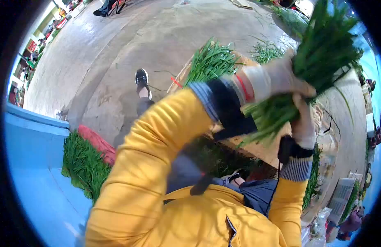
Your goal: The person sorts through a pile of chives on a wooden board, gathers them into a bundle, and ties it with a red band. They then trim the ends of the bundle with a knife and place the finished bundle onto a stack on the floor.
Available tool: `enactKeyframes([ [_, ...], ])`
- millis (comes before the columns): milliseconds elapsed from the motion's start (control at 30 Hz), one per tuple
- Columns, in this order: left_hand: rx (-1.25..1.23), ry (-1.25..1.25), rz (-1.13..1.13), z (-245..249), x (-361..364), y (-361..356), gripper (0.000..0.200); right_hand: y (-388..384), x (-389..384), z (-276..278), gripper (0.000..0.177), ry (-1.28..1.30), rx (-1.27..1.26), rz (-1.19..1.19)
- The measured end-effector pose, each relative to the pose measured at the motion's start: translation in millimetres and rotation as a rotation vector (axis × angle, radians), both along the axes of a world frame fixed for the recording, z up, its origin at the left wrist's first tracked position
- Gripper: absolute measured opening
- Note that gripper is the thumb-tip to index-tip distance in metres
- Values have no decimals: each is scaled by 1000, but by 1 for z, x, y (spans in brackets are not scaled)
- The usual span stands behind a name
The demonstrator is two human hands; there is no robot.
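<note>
A large bunch of green chives (328, 47) is held up at the right, its long leaves fanning toward the upper right corner. My left hand (281, 76), in a pale covering with a red band at the wrist, wraps around the middle of the bunch. Just below it, my right hand (304, 123) grips the same bunch from the other side, fingers partly hidden by leaves. The lower ends hang between my forearms and are smeared by motion. Beneath my hands is a tan board (262, 150), with a pile of loose chives (213, 61) at its far left end.
A blue wall or ledge (34, 152) stands on the left, with more green bundles (85, 164) and a red cloth (98, 144) beside it. Concrete floor (116, 53) stretches ahead. Plastic bags (320, 224) and a crate-like box (342, 197) lie at lower right.
</note>
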State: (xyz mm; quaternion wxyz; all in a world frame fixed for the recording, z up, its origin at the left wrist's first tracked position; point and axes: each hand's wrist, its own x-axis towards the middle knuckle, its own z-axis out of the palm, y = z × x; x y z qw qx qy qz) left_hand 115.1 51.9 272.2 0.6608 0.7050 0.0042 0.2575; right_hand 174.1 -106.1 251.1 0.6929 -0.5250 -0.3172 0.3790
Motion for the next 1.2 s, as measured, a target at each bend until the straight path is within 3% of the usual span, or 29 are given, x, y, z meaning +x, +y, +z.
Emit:
enactKeyframes([
  [67,12,10,-92,9,-19,35,54,39,-12,4,39,106,-2,135],
  [167,-174,446,-101,13,-66,74,44,88,-52,-9,39,406,-6,128],
  [233,-234,586,-80,-15,-83,93,51,109,-58,-44,42,411,-83,187],
  [267,-134,589,67,-44,-84,105,61,120,-54,-72,41,479,-130,246],
  [300,-137,592,67,-60,-90,110,61,130,-50,-97,39,546,-177,306],
  [367,-19,776,339,-91,-101,116,86,138,-64,-117,41,520,-190,298],
  [400,-24,764,347,-125,-101,124,90,142,-64,-139,42,518,-200,294],
  [467,-22,797,370,-142,-109,122,93,139,-81,-133,42,388,-279,203],
  [500,-50,857,281,-135,-115,121,131,140,-83,-150,42,331,-269,174],
  [567,-59,916,312,-124,-121,108,123,141,-94,-162,50,257,-264,74],
  [633,3,922,331,-115,-122,100,111,138,-107,-151,48,255,-354,-207],
  [700,73,926,348,-97,-124,99,99,143,-106,-163,56,163,-408,-266],
  [767,109,900,234,-76,-135,106,96,146,-103,-177,66,-201,-489,-404],
  [833,228,745,246,-74,-149,122,89,148,-101,-195,70,-143,-338,-419],
  [900,447,615,236,-65,-170,130,94,148,-101,-195,68,-119,-191,-433],
  [967,983,531,220,-59,-187,116,103,151,-103,-192,66,-75,-187,-447],
  [1000,1128,472,98,-54,-195,101,108,151,-105,-190,64,-31,-186,-452],
  [1033,1188,363,19,-60,-202,82,111,153,-109,-184,64,-27,-190,-457],
  [1067,1223,530,-88,-66,-206,61,114,155,-112,-176,61,129,-185,-442],
  [1100,1188,460,-158,-88,-213,51,116,157,-115,-167,58,283,-178,-421],
  [1133,1205,432,-184,-109,-215,46,114,149,-108,-159,56,-166,-316,-366],
  [1167,1221,401,-211,-125,-216,44,112,147,-101,-161,56,-168,-316,-364],
  [1200,1219,399,-208,-138,-216,43,112,146,-92,-167,58,-497,-570,-329],
])
